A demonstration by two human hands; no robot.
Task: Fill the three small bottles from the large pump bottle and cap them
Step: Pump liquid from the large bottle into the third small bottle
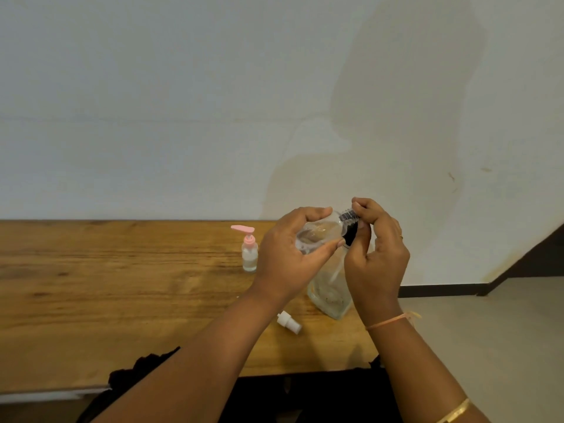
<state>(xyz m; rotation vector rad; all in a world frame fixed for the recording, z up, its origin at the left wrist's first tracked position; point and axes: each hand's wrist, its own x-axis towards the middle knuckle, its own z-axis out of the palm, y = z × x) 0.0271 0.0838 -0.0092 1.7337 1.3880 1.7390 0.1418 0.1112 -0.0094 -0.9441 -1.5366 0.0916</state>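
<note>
The left hand (290, 254) is gripping a small clear bottle (320, 232) above the desk (122, 285), its fingers (328, 247) curling round the body. The bottle is lying tilted nearly on its side, its long axis running left to right with the neck pointing toward the right hand (378, 254). That hand is pinching the ribbed black cap (349, 215) at the neck, so it is the nearer one for any twisting. The cap is probably being screwed on, though which way it is turning I cannot tell. The large pump bottle (329, 296) is standing on the desk directly beneath both hands. A pink-pump bottle (249, 254) is standing upright to the left, and a white cap (288, 322) is lying loose nearer the person.
</note>
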